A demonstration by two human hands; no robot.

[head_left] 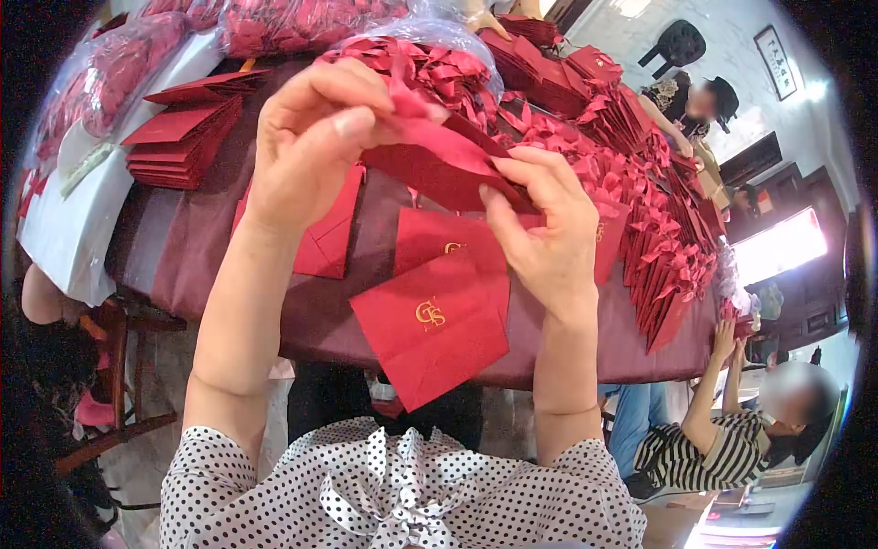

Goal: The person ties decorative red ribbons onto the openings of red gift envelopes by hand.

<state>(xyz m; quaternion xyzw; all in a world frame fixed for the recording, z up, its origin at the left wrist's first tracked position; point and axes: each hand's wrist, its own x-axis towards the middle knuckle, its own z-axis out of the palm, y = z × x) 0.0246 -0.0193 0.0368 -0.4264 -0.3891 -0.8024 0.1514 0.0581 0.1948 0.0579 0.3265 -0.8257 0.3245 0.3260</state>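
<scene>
My left hand is raised over the table, thumb and fingers pinched on a shiny red ribbon. My right hand grips the edge of a red paper bag between thumb and fingers. The ribbon stretches along the bag's top from one hand to the other. Below them, a flat red bag with gold lettering overhangs the table's front edge, overlapping another lettered bag. One more flat red bag lies partly behind my left forearm.
Stacked red bags stand at the left beside a white box. Rows of ribboned bags fill the right side of the dark red tablecloth. Plastic-wrapped bundles lie at the back. A person in stripes and another work at the right.
</scene>
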